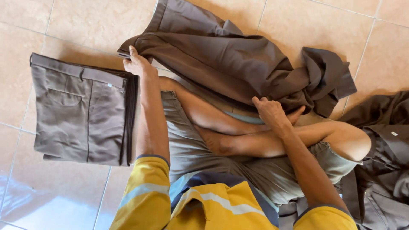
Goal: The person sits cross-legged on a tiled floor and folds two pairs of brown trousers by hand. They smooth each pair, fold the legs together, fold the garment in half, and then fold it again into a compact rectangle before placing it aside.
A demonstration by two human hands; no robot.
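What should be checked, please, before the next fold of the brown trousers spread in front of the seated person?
1. Left hand on the waistband end of the brown trousers: ok, its fingers hold the edge.
2. Right hand gripping the fabric further along: ok.
3. Trousers lying flat: not ok, the leg end is bunched and crumpled.
4. Trousers clear of the person's crossed legs: not ok, the cloth drapes over them.
5. Folded stack neat on the tiled floor: ok.
6. Pile of unfolded garments at the right, how many remain: cannot tell.
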